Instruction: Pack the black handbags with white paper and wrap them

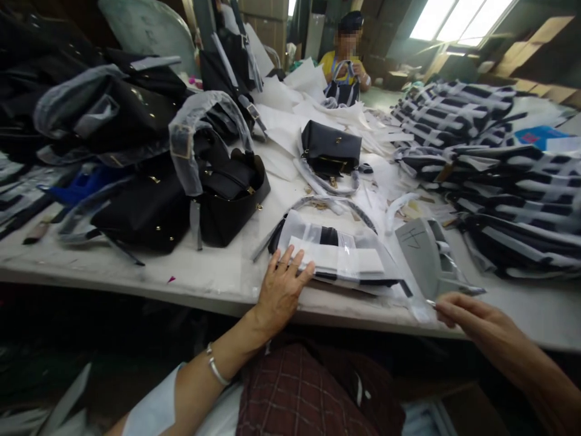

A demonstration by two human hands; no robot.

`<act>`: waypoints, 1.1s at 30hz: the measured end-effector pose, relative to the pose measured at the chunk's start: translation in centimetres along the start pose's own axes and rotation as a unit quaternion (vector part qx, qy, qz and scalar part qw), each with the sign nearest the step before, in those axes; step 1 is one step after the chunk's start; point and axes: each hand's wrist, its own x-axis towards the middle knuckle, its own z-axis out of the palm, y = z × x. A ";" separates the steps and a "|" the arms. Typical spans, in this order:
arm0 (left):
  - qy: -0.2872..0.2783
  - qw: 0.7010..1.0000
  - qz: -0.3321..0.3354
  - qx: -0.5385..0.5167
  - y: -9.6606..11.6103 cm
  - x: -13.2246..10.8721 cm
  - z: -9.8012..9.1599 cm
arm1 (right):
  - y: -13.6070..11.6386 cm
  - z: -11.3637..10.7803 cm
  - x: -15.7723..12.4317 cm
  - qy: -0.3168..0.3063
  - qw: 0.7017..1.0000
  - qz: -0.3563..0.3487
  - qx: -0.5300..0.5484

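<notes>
A black bag (328, 236) with clear plastic wrap and a white sheet (338, 257) on its upper side lies at the table's front edge. Its plastic-covered handle (349, 203) arches behind it. My left hand (284, 290) rests on the bag's near left part, fingers stretched out. From the bag's right end a thin dark strap (405, 288) runs to a piece of clear plastic (422, 310). Beside that plastic, my right hand (467, 315) pinches a small pale, shiny tip; what it belongs to is unclear. A grey tape dispenser (420, 251) stands just behind my right hand.
Black handbags (233, 200) with wrapped handles crowd the left side. Another black bag (331, 148) lies behind the wrapped one. Stacked striped bundles (512, 200) fill the right. White paper sheets (299, 91) spread toward the back, where a person (345, 63) handles a bag.
</notes>
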 end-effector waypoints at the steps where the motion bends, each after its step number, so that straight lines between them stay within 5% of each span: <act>1: -0.004 1.000 -0.002 -0.002 0.0 0.0 -0.1 | -3.2 0.7 0.5 -0.069 0.997 -0.031 -0.015; 6: 0.009 1.000 -0.002 -0.011 -0.1 0.0 -0.2 | -16.9 7.1 5.1 -0.410 0.900 -0.133 -0.063; 10: 0.009 1.000 0.000 -0.018 -0.2 0.1 -0.1 | -21.0 12.3 9.8 -0.476 0.838 -0.199 -0.175; 14: 0.004 0.999 -0.003 -0.035 -0.3 0.1 -0.3 | -21.7 15.7 13.1 -0.472 0.798 -0.213 -0.308; 19: -0.003 0.999 -0.004 -0.039 -0.4 0.1 -0.4 | -21.8 18.5 14.4 -0.396 0.769 -0.260 -0.429; 25: 0.007 0.999 -0.007 -0.044 -0.4 0.1 0.0 | -21.2 19.7 15.9 -0.332 0.732 -0.362 -0.472; 29: 0.001 0.999 -0.008 -0.045 -0.4 0.1 -0.1 | -19.8 17.7 17.8 -0.282 0.771 -0.382 -0.425; 33: 0.013 0.999 -0.003 -0.031 -0.4 0.1 -0.1 | -17.5 15.8 17.4 -0.149 0.840 -0.383 -0.355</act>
